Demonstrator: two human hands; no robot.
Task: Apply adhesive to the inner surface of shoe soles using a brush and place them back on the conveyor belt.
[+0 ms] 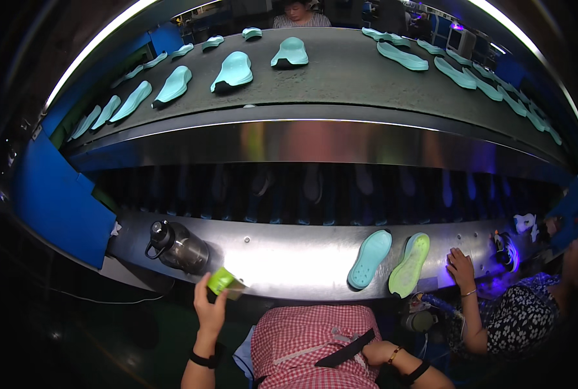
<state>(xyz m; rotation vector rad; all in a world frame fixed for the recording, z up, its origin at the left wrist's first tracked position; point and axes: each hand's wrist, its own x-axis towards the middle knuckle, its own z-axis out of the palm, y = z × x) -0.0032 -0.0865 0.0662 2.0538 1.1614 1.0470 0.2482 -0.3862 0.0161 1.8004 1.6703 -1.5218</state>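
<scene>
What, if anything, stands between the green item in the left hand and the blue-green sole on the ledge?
Nothing visible does: between the green item in the left hand and the blue-green sole, only metal ledge shows. The dark bottle sits left of the item, outside that line.

Shiny metal ledge [289,259]; matt cloth apron [302,330]

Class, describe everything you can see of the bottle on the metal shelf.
The bottle looks like smoky, see-through plastic, with a black lid and carrying loop. It appears to stand upright on the metal shelf, toward the left end. The left hand, holding a green packet, is close to it; contact is unclear.
</scene>
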